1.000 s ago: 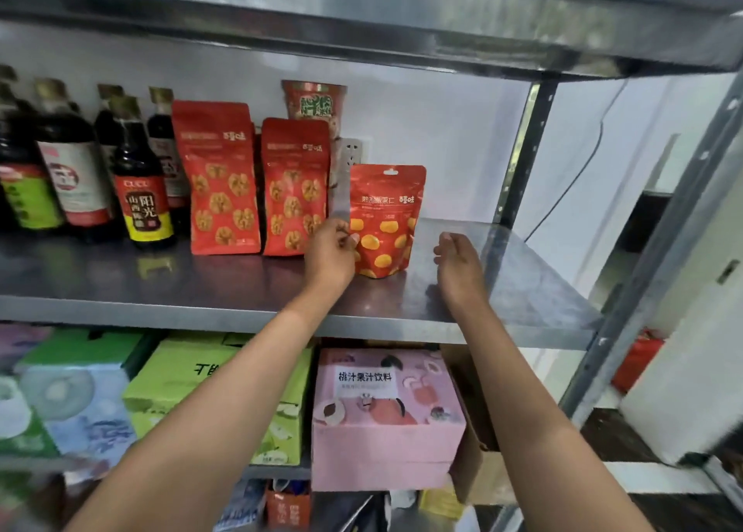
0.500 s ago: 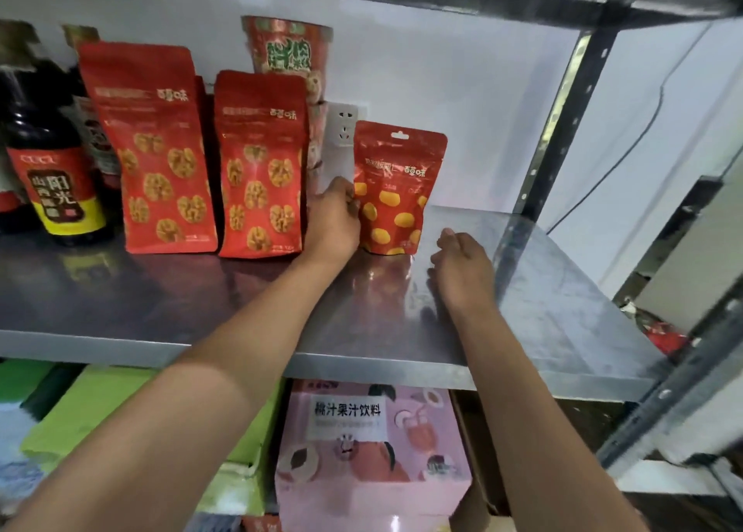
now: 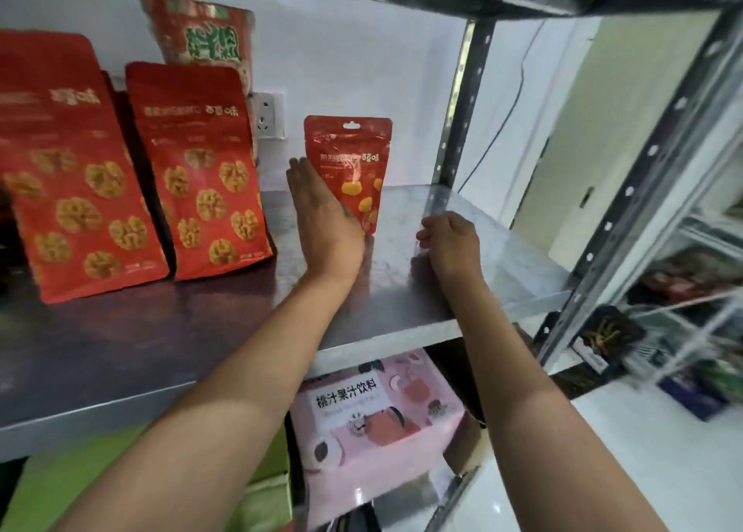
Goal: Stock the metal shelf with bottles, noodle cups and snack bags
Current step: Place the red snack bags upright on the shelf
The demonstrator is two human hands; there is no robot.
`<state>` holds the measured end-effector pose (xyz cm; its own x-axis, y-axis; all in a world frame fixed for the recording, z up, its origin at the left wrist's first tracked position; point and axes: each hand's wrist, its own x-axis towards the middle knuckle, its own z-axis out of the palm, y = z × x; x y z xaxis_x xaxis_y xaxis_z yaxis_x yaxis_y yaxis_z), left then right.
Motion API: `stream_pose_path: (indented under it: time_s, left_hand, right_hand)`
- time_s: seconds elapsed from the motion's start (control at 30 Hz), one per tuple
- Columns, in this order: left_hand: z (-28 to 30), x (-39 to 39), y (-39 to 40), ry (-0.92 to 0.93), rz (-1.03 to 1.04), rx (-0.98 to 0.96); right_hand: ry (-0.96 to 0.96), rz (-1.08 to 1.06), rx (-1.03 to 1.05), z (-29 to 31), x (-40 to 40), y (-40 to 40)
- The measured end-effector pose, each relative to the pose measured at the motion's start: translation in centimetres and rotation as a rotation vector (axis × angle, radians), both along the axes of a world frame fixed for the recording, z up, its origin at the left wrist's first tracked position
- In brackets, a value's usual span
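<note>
Head view looks down and forward onto a metal shelf (image 3: 462,258), where the left hand (image 3: 321,214) lies flat with its fingers straight and pressed together against the left edge of a small red snack bag (image 3: 354,161). That bag stands upright toward the back of the shelf, well to the right of the others, printed with yellow round pieces and a hang hole at its top. The right hand (image 3: 450,242) sits just right of the bag and apart from it, its fingers loosely curled and holding nothing; its knuckles hover close over the steel, and whether they touch it cannot be told. To the left stand 2 taller red bags with walnut pictures: the middle bag (image 3: 205,169) and the large left bag (image 3: 64,169), side by side and leaning slightly back. Behind the middle bag a red noodle cup (image 3: 205,37) with green lettering rises above it, near the white wall. A white wall socket (image 3: 269,115) shows between the middle bag and the small bag. Under the shelf sits a pink box (image 3: 374,423) printed with Chinese characters, with something green (image 3: 60,487) to its left. An upright steel post with holes (image 3: 458,101) stands at the back right corner, and a second rack (image 3: 683,310), blurred, holds dark packages to the right.
</note>
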<state>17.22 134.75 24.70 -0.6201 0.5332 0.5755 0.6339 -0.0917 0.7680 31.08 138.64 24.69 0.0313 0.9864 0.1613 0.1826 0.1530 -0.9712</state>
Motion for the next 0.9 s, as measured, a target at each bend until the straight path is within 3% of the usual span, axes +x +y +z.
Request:
stream_pose_path:
  time_s: [0.13, 0.3, 0.4, 0.57, 0.67, 0.8, 0.9]
  left_hand:
    - [-0.4, 1.7, -1.8, 0.233, -0.055, 0.003]
    - [-0.9, 4.4, -3.3, 0.689, -0.196, -0.191]
    - [-1.1, 6.6, -5.2, 0.851, -0.271, -0.078]
    - [-7.6, 13.8, -12.2, 1.022, -0.606, -0.031]
    - [-11.7, 18.7, -17.1, 1.029, -0.807, 0.019]
    - [-14.0, 24.5, -25.2, 1.013, -1.103, 0.036]
    - [-15.5, 28.4, -31.7, 1.142, -1.307, 0.034]
  right_hand:
    - [-0.128, -0.219, 0.091, -0.3, 1.5, -3.1]
    - [-0.162, -0.226, 0.1, -2.4, 4.0, -8.8]
    - [-0.332, -0.313, 0.045, -5.7, 7.2, -14.2]
    - [-0.746, -0.604, -0.076, -11.8, 14.7, -24.3]
    - [-0.89, -0.74, -0.207, -13.7, 17.3, -31.0]
    - [-0.968, -0.826, -0.357, -16.3, 18.9, -40.9]
    - [-0.932, -0.945, -0.471, -18.0, 19.4, -49.0]
